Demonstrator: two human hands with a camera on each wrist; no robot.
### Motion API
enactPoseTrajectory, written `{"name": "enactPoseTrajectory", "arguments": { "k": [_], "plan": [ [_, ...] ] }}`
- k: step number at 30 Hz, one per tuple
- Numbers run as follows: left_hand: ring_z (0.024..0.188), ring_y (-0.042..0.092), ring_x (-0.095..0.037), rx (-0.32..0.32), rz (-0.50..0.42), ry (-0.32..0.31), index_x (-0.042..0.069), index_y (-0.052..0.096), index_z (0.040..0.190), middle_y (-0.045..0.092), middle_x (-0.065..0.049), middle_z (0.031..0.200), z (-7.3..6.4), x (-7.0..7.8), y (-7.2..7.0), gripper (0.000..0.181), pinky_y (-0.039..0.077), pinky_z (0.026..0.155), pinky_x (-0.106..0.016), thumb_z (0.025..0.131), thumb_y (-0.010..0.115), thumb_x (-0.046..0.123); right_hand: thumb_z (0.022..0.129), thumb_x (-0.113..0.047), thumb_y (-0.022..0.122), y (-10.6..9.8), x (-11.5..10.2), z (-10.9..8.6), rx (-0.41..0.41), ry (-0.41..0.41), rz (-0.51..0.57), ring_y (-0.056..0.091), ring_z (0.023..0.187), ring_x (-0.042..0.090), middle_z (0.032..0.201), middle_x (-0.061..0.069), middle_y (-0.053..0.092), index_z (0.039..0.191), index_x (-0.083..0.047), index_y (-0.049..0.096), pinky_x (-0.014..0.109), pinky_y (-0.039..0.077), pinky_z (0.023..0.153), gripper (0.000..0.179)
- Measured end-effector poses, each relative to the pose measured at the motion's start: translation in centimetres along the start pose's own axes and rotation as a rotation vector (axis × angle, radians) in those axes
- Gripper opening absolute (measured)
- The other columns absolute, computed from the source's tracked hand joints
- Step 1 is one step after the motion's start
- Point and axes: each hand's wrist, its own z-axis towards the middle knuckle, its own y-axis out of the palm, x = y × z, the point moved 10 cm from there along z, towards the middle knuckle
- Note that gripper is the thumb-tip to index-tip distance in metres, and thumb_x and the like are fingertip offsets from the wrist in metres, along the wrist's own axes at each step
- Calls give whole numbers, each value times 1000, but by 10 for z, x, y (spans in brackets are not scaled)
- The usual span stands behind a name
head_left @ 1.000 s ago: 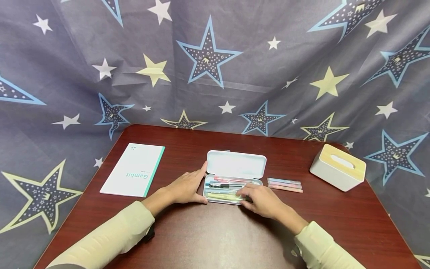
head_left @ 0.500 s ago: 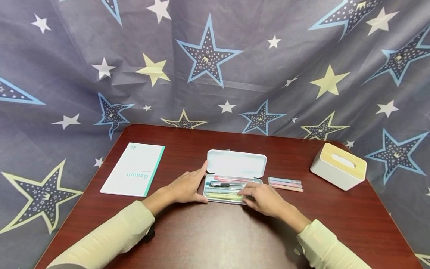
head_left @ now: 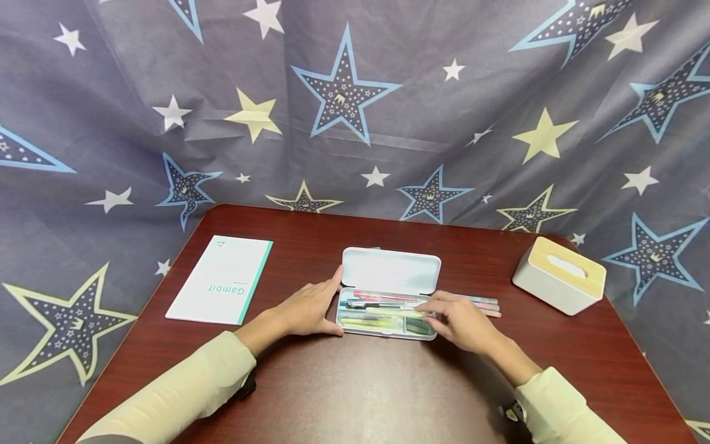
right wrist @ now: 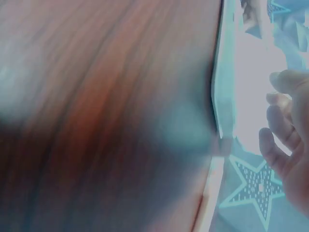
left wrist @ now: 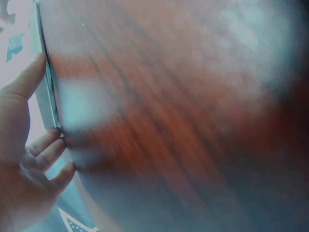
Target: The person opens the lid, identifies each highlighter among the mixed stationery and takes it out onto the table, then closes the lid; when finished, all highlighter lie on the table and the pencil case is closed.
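A white pencil case [head_left: 391, 271] lies with its lid raised on the table, several pens inside. Against its left end rests my left hand [head_left: 307, 308], fingers extended, thumb at the front corner; the left wrist view shows the fingertips along the case's edge. Over the right part of the case, my right hand [head_left: 460, 320] pinches a pale yellow pen [head_left: 396, 312] by its right end. A black-gripped clear pen [head_left: 366, 304], a pink pen [head_left: 366, 295] and a yellow pen [head_left: 368, 323] lie in the case. A dark green item [head_left: 418, 326] sits in its right front corner.
Several pastel pens [head_left: 488, 305] lie right of the case, partly behind the right hand. A white notebook [head_left: 222, 280] lies on the left. A tissue box with a wooden top [head_left: 560, 274] stands at the right. A star-patterned cloth [head_left: 344, 92] hangs behind the table.
My right hand has moved right and slightly back, with the pale yellow pen in its fingers, uncovering the case's right front corner. My left hand has stayed at the left end.
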Motion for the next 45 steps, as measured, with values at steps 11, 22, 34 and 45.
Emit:
{"name": "enactPoseTrajectory", "arguments": {
  "k": [11,22,34,45],
  "plan": [
    [141,50,-25,-7,0,-10,0,-2,163,58,-9,142,1,-3,2,131,42,111,-51,80,82,55,82,-4,81,-33,33,-32,112,63,12,54,71,-2,93,-8,69,105,-14,79,13,42,64,26],
    [140,51,-25,7,1,-13,0,-1,163,59,-9,142,-1,-4,2,131,42,111,-52,79,83,55,75,4,84,-57,60,-66,203,100,-19,50,69,-3,84,-13,62,101,-18,79,10,38,62,35],
    [140,50,-25,-2,-4,-19,1,-3,163,58,-8,143,-1,-4,3,131,41,112,-52,80,83,54,72,2,85,-53,87,-93,187,157,-100,48,69,-2,83,-12,64,99,-17,79,13,36,62,33],
    [142,49,-24,-3,-1,-14,2,-4,163,57,-8,144,0,-3,3,131,41,112,-52,80,82,55,74,-1,85,-48,98,-104,145,187,-155,50,71,-3,84,-9,67,96,-16,79,15,37,64,27]
  ]
}}
